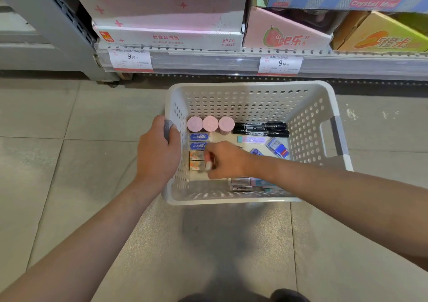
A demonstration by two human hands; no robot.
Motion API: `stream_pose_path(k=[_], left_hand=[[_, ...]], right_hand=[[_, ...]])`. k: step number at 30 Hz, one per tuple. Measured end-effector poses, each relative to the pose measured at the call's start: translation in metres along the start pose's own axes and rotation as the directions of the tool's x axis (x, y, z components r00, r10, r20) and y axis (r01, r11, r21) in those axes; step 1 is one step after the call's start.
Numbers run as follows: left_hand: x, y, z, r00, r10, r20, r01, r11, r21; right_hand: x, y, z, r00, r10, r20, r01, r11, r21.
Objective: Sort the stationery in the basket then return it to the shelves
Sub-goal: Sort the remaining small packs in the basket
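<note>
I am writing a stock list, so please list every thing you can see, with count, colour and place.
basket: one, white, on the floor below the shelf
round jars: three, pink, far left of the basket
markers: two, black, right of the jars
erasers: two, blue, along the left wall
small boxes: two, orange print, nearer than the erasers
display boxes: several, pink, blue, orange, on the shelf
price tags: two, white, on the shelf edge
left hand: grips the basket's left handle
right hand: inside the basket, fingers at the small boxes
</note>
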State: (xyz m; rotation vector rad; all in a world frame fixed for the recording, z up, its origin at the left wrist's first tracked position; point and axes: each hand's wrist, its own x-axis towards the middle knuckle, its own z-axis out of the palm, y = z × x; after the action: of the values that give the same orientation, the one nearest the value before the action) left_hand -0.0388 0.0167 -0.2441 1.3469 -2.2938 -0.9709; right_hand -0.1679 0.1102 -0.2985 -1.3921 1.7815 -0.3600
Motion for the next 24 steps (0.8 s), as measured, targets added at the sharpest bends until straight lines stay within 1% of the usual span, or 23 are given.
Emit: stream_pose_path(k=[1, 2, 4, 7, 8, 9, 10, 12, 13, 14, 17, 20, 22, 23, 24], left_hand=[[0.0, 0.0, 0.0, 1.0, 0.001, 0.001, -0.001, 1.0, -0.004], [0.0, 0.0, 0.0, 1.0, 0.001, 0.003, -0.001, 1.0, -0.009], [-0.001, 0.001, 0.0, 1.0, -0.002, 0.008, 0.002, 1.0, -0.013], [0.0, -0.001, 0.0, 1.0, -0.004, 0.011, 0.004, 1.0, -0.019], [0.0, -0.001, 0.0, 1.0, -0.003, 0.011, 0.004, 1.0, -0.022], [0.0, -0.001, 0.0, 1.0, -0.002, 0.012, 0.002, 1.0, -0.022], [0.0, -0.001, 0.0, 1.0, 0.0, 0.012, 0.0, 1.0, -0.021], [-0.001, 0.0, 0.001, 1.0, -0.002, 0.011, 0.002, 1.0, -0.017], [-0.001, 0.001, 0.001, 1.0, -0.006, 0.011, 0.006, 1.0, -0.018], [-0.001, 0.001, 0.0, 1.0, -0.011, 0.012, 0.011, 1.0, -0.019], [-0.001, 0.001, 0.0, 1.0, -0.014, 0.011, 0.014, 1.0, -0.019], [-0.001, 0.0, 0.001, 1.0, -0.01, 0.014, 0.01, 0.999, -0.037], [0.0, -0.001, 0.001, 1.0, -0.012, 0.015, 0.013, 0.999, -0.036], [0.0, -0.001, 0.001, 1.0, -0.015, 0.012, 0.016, 0.999, -0.034], [0.0, -0.002, 0.001, 1.0, -0.019, 0.01, 0.019, 0.999, -0.032]], right_hand=[[0.0, -0.001, -0.004, 0.996, 0.083, -0.033, -0.079, 0.991, 0.104], [-0.001, 0.0, -0.008, 0.987, 0.156, -0.039, -0.148, 0.975, 0.168], [0.001, 0.003, -0.013, 0.961, 0.277, 0.009, -0.27, 0.932, 0.243], [0.002, 0.005, -0.017, 0.917, 0.395, 0.06, -0.395, 0.871, 0.292], [0.002, 0.003, -0.016, 0.896, 0.436, 0.081, -0.436, 0.835, 0.336], [0.003, 0.003, -0.015, 0.871, 0.475, 0.13, -0.484, 0.776, 0.406], [0.004, 0.001, -0.013, 0.839, 0.506, 0.2, -0.533, 0.694, 0.483], [0.007, -0.004, -0.007, 0.76, 0.548, 0.349, -0.632, 0.498, 0.594], [0.01, -0.003, -0.003, 0.735, 0.556, 0.388, -0.658, 0.446, 0.606], [0.012, -0.002, 0.001, 0.722, 0.564, 0.402, -0.669, 0.418, 0.614], [0.017, 0.0, 0.015, 0.684, 0.604, 0.409, -0.696, 0.372, 0.614], [0.019, 0.0, 0.021, 0.669, 0.606, 0.43, -0.712, 0.358, 0.604], [0.021, -0.006, 0.02, 0.662, 0.629, 0.408, -0.729, 0.413, 0.546], [0.021, -0.008, 0.02, 0.652, 0.637, 0.411, -0.742, 0.425, 0.519], [0.022, -0.006, 0.021, 0.635, 0.651, 0.416, -0.755, 0.412, 0.51]])
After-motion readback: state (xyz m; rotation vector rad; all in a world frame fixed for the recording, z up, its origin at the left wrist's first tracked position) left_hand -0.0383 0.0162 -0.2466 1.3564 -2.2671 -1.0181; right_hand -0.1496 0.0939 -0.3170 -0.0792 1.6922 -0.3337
